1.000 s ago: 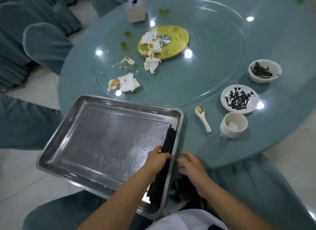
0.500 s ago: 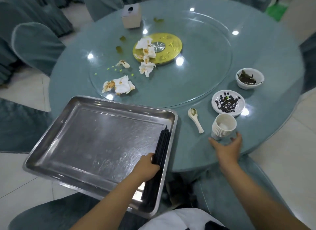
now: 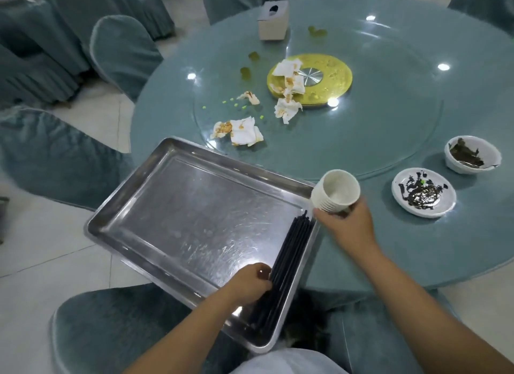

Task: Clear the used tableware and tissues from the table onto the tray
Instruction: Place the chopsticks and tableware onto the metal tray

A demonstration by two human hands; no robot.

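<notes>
A steel tray (image 3: 178, 215) overhangs the near edge of the round table. Black chopsticks (image 3: 286, 262) lie bundled along its right side, and my left hand (image 3: 250, 284) rests on them, fingers closed around the bundle. My right hand (image 3: 347, 226) holds a stack of white cups (image 3: 335, 191) tilted in the air just over the tray's right rim. A sauce-smeared small plate (image 3: 424, 191) and a white bowl (image 3: 472, 155) with dark leftovers sit at the right. Stained tissues (image 3: 242, 129) and more tissues (image 3: 288, 87) lie on the glass turntable. The spoon is hidden.
A gold hub (image 3: 322, 78) sits at the middle of the glass turntable (image 3: 389, 140). A tissue box (image 3: 272, 20) stands at the far side. Green food bits (image 3: 236, 105) are scattered near the tissues. Covered chairs (image 3: 122, 53) surround the table.
My right hand reached to the stack of cups, took hold of it, lifted it and carried it left to the tray's right rim. My left hand stayed on the chopsticks.
</notes>
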